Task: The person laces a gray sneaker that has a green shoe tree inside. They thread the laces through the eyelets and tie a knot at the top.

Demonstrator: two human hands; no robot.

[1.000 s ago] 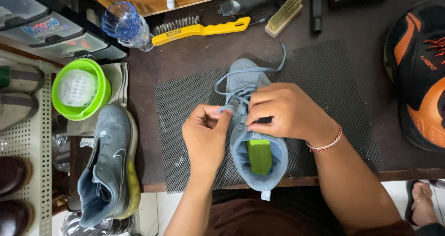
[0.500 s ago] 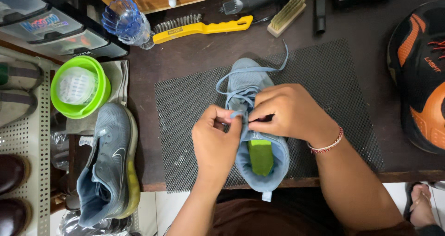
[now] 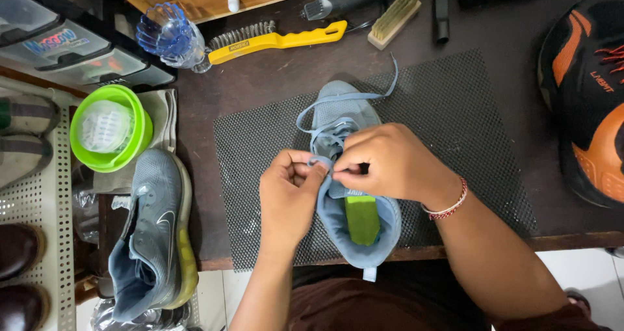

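I count two grey-blue sneakers [image 3: 348, 175] [image 3: 153, 233], one black and orange shoe [image 3: 585, 90] and two brown shoes [image 3: 18, 276]. I also see two brushes [image 3: 276, 40] [image 3: 393, 17], one green bowl [image 3: 110, 136] and one blue plastic bottle [image 3: 168, 37]. One mesh mat [image 3: 455, 123] lies on the surface.

Both hands, left [image 3: 288, 191] and right [image 3: 383, 162], pinch the blue shoe's [image 3: 354, 230] lace [image 3: 338, 100]

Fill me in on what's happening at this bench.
A person works on a grey-blue shoe lying on a black mesh mat. The left hand and right hand both pinch its lace at the eyelets; part of the lace trails loose past the toe. Its mate lies left, off the mat.
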